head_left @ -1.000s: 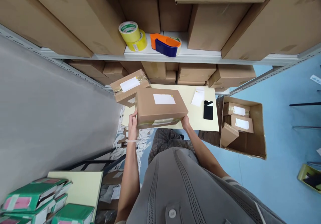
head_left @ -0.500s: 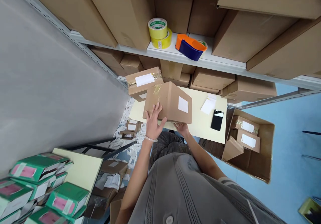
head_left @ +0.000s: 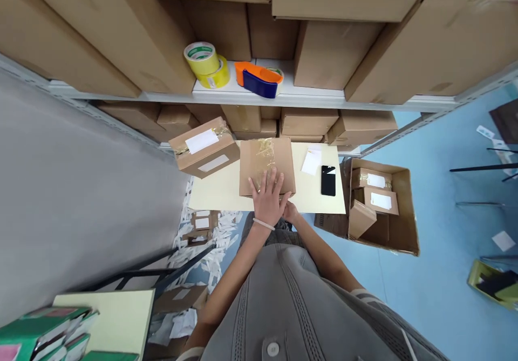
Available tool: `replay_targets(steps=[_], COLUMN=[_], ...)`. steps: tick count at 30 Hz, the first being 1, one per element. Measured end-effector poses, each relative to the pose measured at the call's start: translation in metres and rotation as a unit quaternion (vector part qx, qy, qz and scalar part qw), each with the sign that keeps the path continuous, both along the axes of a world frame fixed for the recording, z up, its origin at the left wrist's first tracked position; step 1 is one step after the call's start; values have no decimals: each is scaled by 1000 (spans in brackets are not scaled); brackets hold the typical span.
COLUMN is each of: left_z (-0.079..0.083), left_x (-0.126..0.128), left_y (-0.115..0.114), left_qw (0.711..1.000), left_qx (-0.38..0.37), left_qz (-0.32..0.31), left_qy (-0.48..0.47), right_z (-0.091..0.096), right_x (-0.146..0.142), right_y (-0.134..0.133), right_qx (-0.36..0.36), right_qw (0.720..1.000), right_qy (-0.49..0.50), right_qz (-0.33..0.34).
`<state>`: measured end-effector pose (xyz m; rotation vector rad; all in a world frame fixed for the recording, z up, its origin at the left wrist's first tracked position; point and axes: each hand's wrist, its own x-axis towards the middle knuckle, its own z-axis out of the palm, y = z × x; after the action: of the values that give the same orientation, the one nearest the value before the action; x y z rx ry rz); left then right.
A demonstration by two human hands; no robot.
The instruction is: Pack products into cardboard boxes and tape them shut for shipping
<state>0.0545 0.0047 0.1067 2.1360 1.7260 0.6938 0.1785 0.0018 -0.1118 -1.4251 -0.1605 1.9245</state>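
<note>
The cardboard box lies on the pale table, left hand spread flat on its taped top, right hand mostly hidden at its near edge, grip unclear, beside one phone.

The box under the left hand is made of matt brown cardboard, crossed by glossy, crinkled clear tape. The table is faced with smooth, pale yellow laminate. The phone is finished in glossy black glass. A 2nd cardboard box is marked with matt white paper labels.
</note>
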Motion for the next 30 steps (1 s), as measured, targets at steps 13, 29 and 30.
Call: replay_targets(steps=[13, 29, 30], left_z=[-4, -12, -18], left_x=[12, -69, -76], left_y=[0, -16, -16], left_qw=[1000, 972, 965], left_qx=[-16, -6, -23], left_qz=[-13, 186, 198], left_qy=[-7, -146, -170], right_z=[35, 109, 118], right_x=[39, 61, 58], right_y=[-2, 35, 35], right_qx=[-22, 135, 159], right_qw=[995, 975, 972], right_qy=[-58, -156, -158], right_qz=[-80, -87, -75])
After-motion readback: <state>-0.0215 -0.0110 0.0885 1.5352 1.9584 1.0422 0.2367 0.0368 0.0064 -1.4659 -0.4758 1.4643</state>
